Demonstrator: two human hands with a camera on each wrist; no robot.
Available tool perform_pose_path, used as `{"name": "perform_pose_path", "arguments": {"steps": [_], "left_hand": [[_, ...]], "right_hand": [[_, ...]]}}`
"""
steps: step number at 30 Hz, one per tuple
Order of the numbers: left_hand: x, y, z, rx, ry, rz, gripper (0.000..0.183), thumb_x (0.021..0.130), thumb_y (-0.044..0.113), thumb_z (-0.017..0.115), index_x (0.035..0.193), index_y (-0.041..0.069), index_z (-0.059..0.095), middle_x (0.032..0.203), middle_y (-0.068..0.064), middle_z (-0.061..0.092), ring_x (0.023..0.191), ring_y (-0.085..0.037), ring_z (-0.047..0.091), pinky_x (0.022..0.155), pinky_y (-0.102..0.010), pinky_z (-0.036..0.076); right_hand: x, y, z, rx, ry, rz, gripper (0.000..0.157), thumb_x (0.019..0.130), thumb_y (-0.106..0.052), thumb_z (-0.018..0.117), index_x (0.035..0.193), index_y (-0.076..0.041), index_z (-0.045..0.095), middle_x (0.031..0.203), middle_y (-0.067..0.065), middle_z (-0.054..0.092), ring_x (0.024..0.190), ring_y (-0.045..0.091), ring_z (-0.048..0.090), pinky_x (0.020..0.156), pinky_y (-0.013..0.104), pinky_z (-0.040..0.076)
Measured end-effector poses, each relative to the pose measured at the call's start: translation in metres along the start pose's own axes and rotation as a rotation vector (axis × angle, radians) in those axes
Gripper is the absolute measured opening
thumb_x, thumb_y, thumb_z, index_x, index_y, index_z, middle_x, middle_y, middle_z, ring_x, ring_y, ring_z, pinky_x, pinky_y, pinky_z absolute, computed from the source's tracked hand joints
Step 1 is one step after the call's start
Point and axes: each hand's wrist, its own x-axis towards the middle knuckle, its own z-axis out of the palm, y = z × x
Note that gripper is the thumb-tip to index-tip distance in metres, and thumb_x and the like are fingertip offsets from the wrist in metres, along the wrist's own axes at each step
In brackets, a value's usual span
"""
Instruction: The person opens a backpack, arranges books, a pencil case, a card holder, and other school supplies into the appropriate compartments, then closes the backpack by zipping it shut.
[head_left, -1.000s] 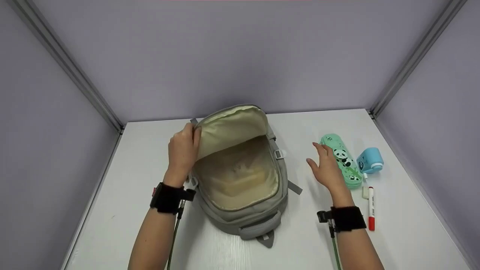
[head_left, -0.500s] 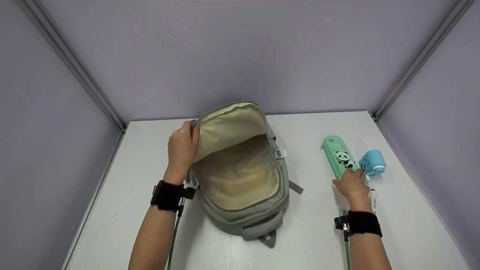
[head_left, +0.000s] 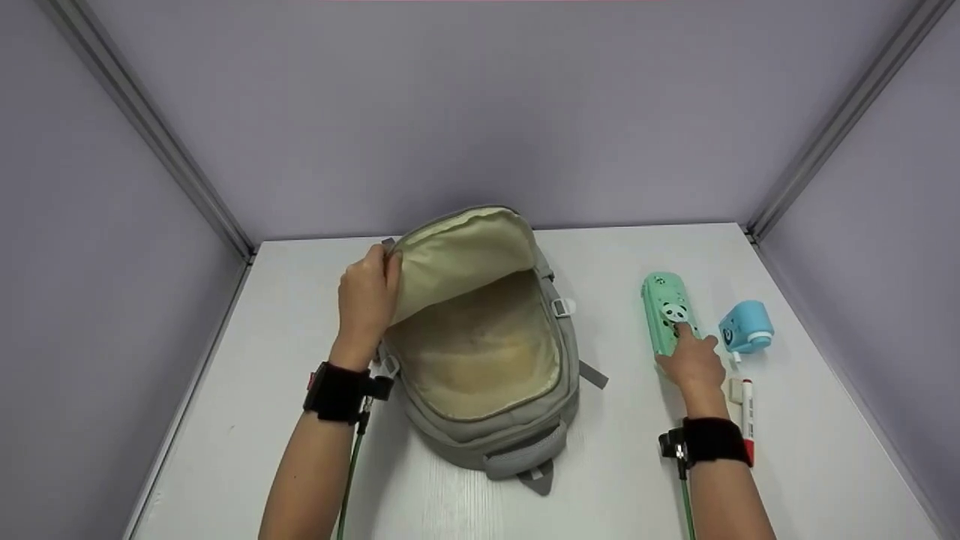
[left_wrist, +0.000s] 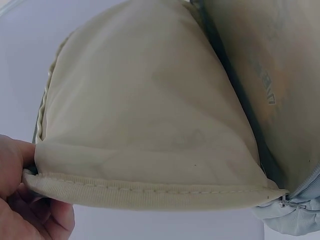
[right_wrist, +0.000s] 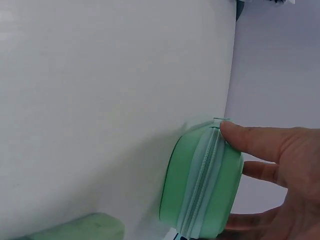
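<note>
A grey backpack lies unzipped, its pale cream lining showing. My left hand pinches the edge of its front flap and holds it raised toward the upper left. To the right is a mint-green zippered pencil case with a panda on top. My right hand grips its near end. In the right wrist view the thumb lies at the end of the zipper and the other fingers are along the far side, partly hidden by the case.
Right of the pencil case stands a light-blue object with a white cap-like end. Nearer lie a small pale eraser-like block and a white marker with a red cap. Grey walls enclose the white table.
My right hand has moved from beside the pencil case onto its near end and gripped it. That end has swung left, away from the blue object. The left hand still holds the flap.
</note>
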Motion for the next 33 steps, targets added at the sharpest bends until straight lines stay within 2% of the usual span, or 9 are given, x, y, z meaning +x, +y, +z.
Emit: {"name": "perform_pose_path", "arguments": {"steps": [4,9,15,22,29,33], "left_hand": [[0.001,-0.001,0.000,-0.001,0.002,0.004,0.021,0.100,0.015,0.059,0.095,-0.005,0.066,0.076,-0.019,0.067,0.064,-0.034,0.066,0.057,-0.049,0.050],[0.000,-0.003,0.000,0.005,0.007,0.013,0.021,0.100,0.015,0.059,0.093,-0.004,0.065,0.073,-0.018,0.066,0.061,-0.033,0.064,0.055,-0.048,0.049],[-0.001,-0.006,0.001,0.008,0.006,0.003,0.021,0.099,0.016,0.059,0.092,-0.003,0.065,0.071,-0.016,0.064,0.059,-0.032,0.063,0.055,-0.049,0.049],[-0.002,-0.005,-0.001,0.022,-0.013,0.016,0.022,0.101,0.014,0.057,0.095,-0.006,0.065,0.070,-0.017,0.064,0.054,-0.029,0.059,0.049,-0.044,0.047],[-0.001,-0.006,0.000,0.019,0.001,0.009,0.022,0.100,0.015,0.058,0.093,-0.004,0.065,0.071,-0.017,0.065,0.057,-0.031,0.062,0.052,-0.047,0.048],[0.000,-0.005,0.001,0.020,0.016,0.012,0.022,0.100,0.015,0.059,0.090,-0.003,0.064,0.070,-0.018,0.064,0.058,-0.033,0.063,0.052,-0.049,0.048]], "right_hand": [[0.001,0.001,-0.002,0.005,-0.041,0.026,0.077,0.092,-0.029,0.065,0.151,-0.002,0.025,0.124,0.050,0.037,0.101,0.058,0.053,0.072,0.061,0.047],[-0.001,-0.002,-0.005,0.002,-0.076,0.034,0.081,0.091,-0.036,0.067,0.153,-0.003,0.026,0.132,0.044,0.042,0.102,0.051,0.056,0.075,0.056,0.048],[-0.006,-0.009,-0.015,-0.021,-0.049,0.024,0.078,0.089,-0.041,0.068,0.150,-0.003,0.036,0.133,0.042,0.043,0.095,0.046,0.058,0.068,0.052,0.048],[-0.019,-0.019,-0.029,-0.021,0.018,-0.041,0.067,0.087,-0.042,0.068,0.140,-0.003,0.053,0.129,0.038,0.051,0.094,0.045,0.060,0.062,0.049,0.047],[-0.042,-0.040,-0.052,0.008,-0.033,-0.119,0.069,0.085,-0.053,0.067,0.138,-0.008,0.057,0.133,0.035,0.050,0.098,0.044,0.059,0.062,0.043,0.045],[-0.059,-0.056,-0.067,0.023,-0.045,-0.179,0.067,0.085,-0.055,0.067,0.137,-0.013,0.059,0.131,0.032,0.053,0.092,0.040,0.061,0.060,0.040,0.044]]}}
